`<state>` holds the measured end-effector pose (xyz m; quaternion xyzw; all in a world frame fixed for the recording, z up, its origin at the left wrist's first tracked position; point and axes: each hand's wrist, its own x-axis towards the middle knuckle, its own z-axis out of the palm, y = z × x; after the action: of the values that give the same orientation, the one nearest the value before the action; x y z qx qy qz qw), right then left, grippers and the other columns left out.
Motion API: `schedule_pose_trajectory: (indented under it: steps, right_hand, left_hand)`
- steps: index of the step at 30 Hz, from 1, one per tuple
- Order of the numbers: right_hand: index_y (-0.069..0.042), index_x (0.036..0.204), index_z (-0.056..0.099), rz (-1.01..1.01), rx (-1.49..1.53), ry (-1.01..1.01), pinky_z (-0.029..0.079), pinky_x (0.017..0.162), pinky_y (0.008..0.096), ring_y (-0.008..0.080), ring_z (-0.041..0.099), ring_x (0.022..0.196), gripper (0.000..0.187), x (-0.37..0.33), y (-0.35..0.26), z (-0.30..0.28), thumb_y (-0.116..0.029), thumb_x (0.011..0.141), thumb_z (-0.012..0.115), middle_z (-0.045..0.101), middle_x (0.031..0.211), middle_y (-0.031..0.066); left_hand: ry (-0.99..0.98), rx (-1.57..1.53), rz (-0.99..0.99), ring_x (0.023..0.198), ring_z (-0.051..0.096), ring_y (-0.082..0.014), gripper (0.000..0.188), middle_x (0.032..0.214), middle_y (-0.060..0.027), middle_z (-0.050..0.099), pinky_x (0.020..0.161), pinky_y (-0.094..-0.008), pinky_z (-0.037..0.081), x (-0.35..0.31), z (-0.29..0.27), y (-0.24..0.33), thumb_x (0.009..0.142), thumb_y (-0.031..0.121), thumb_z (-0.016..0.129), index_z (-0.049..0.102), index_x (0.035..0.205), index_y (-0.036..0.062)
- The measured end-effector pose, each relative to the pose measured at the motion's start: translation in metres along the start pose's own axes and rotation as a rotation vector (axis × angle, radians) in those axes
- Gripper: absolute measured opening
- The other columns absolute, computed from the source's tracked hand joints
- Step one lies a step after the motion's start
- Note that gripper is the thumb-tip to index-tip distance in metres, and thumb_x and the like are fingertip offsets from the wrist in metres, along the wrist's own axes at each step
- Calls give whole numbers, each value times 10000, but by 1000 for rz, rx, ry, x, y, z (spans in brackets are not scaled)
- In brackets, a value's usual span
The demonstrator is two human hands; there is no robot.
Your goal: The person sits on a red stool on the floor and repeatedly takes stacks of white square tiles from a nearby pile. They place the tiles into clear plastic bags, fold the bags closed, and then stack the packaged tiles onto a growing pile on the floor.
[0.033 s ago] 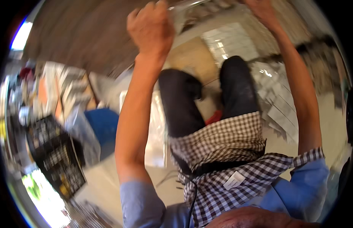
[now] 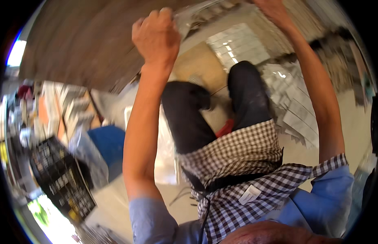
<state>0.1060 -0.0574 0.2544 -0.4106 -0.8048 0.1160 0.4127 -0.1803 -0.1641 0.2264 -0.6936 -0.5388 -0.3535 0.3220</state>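
Inv.: my L hand (image 2: 156,40) clenched by clear film (image 2: 188,19); R hand (image 2: 275,15), grip unclear; glossy sheet (image 2: 240,45) down, rem. qty. unclear.

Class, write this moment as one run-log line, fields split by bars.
left hand: curled beside film, hold unclear | right hand: cut by upper edge, hold unclear | nearby: tiles, crate

Pale floor (image 2: 111,203) beneath overlapping white gridded sheets (image 2: 300,118).
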Motion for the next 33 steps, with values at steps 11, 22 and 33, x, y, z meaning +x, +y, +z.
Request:
schedule_pose_trajectory:
  steps: [11, 22, 33]
  right_hand:
    - [8, 1075, 671, 333, -121, -457, 479, 930, 313, 161, 622, 1021, 210, -91, 144, -85, -156, 969, 592, 696, 1158, 70]
    - [12, 883, 521, 623, 98, -930, 508, 790, 326, 149, 626, 939, 77, -119, 149, -88, -3, 901, 448, 571, 861, 57]
    - [20, 863, 538, 629, 57, -948, 549, 657, 355, 198, 673, 727, 113, -106, 241, -26, -78, 879, 484, 596, 823, 80]
  left_hand:
    - [-863, -737, -285, 857, 670, -387, 235, 882, -225, 697, 782, -432, 521, -45, 122, 112, 788, 192, 705, 737, 932, 10]
    - [-1534, -1348, -637, 732, 688, -227, 195, 793, -159, 694, 721, -347, 529, -108, 190, 150, 858, 110, 621, 649, 959, -55]
    - [-1728, -1231, -763, 605, 681, -188, 181, 727, -126, 699, 518, -300, 523, -160, 278, 146, 822, 59, 624, 690, 940, -62]
